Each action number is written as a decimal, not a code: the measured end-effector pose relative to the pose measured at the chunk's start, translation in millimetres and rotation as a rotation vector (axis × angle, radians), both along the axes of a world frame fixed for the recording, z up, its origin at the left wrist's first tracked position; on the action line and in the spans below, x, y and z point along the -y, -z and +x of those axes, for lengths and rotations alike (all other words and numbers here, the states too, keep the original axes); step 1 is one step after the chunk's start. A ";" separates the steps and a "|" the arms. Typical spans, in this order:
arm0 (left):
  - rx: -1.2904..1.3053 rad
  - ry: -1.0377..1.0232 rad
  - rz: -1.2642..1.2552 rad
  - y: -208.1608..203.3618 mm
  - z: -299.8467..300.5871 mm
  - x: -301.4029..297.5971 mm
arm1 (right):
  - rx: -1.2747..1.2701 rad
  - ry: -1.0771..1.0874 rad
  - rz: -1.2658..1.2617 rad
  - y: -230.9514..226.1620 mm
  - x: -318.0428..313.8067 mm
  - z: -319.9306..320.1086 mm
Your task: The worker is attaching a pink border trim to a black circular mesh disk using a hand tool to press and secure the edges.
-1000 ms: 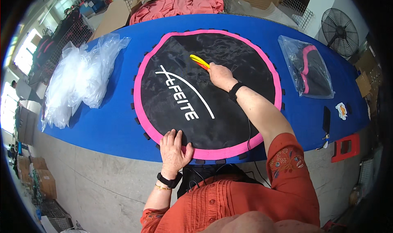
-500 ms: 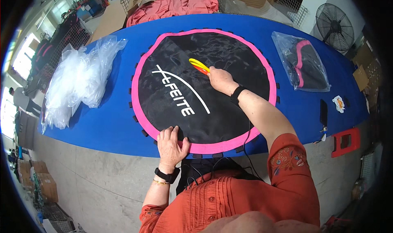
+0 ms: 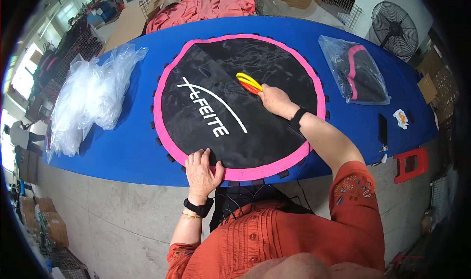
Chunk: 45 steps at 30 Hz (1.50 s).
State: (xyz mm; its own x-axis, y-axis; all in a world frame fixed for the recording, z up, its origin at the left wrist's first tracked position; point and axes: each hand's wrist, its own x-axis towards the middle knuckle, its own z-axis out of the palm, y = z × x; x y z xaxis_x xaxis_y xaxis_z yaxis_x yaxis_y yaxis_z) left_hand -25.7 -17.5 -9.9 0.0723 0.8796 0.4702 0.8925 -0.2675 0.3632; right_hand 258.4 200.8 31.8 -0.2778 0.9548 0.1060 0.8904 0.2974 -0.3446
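A round black mesh mat (image 3: 274, 141) with a pink border and short black loops around its rim lies flat before me. White lettering and a curved line mark its left part. My right hand (image 3: 277, 101) is closed around one end of a yellow-and-red looped tool (image 3: 249, 82), held over the right half of the mesh. The tool's gripped end is hidden in my fingers, so its kind is unclear. My left hand (image 3: 202, 171) rests flat on the near-left pink border, its fingers stretched out and holding nothing.
Crumpled clear plastic bags (image 3: 93, 100) lie on the blue table (image 3: 122, 164) at left. At right are a bagged black-and-pink piece (image 3: 358, 75), a dark phone-like object (image 3: 382, 128) and a crumpled wrapper (image 3: 401, 118). A red stool (image 3: 411, 164) and black fan (image 3: 394, 30) stand beyond.
My right hand has moved right and slightly nearer to me across the mat, carrying the looped tool. The left hand keeps its place on the border. The whole view has shifted slightly.
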 end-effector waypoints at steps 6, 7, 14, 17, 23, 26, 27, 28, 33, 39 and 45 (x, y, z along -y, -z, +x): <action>0.006 0.002 0.011 3.0 1.1 -1.7 | 0.012 0.033 0.039 4.3 -6.4 -12.3; 0.004 0.001 0.012 2.9 -0.2 -1.6 | 0.022 -0.009 0.022 5.0 -1.8 -16.5; -0.008 -0.001 0.026 1.7 1.0 0.3 | 0.028 -0.004 0.030 6.4 -19.6 -28.2; 0.003 -0.003 0.024 2.1 0.3 0.6 | 0.035 -0.001 0.040 11.8 -24.8 -27.0; 0.001 -0.012 0.019 4.8 -2.5 0.9 | 0.072 -0.005 0.046 8.7 -15.7 -9.7; 0.002 -0.007 0.031 3.8 0.4 -0.5 | 0.034 0.054 0.104 1.2 -16.4 7.5; 0.004 -0.006 0.031 4.1 2.2 -1.9 | 0.043 0.062 0.070 0.5 -16.0 12.1; 0.007 -0.001 0.033 3.8 2.9 -2.6 | 0.053 0.072 0.036 -0.4 -15.3 16.1; 0.028 -0.018 0.001 3.3 1.5 -0.3 | 0.101 0.075 0.009 -2.5 -5.1 44.3; 0.020 -0.006 0.004 2.2 0.7 -0.1 | 0.121 0.304 0.030 3.7 -17.3 121.1; -0.010 -0.008 0.012 5.7 -0.2 -1.6 | 0.176 0.487 -0.036 2.8 -26.6 178.4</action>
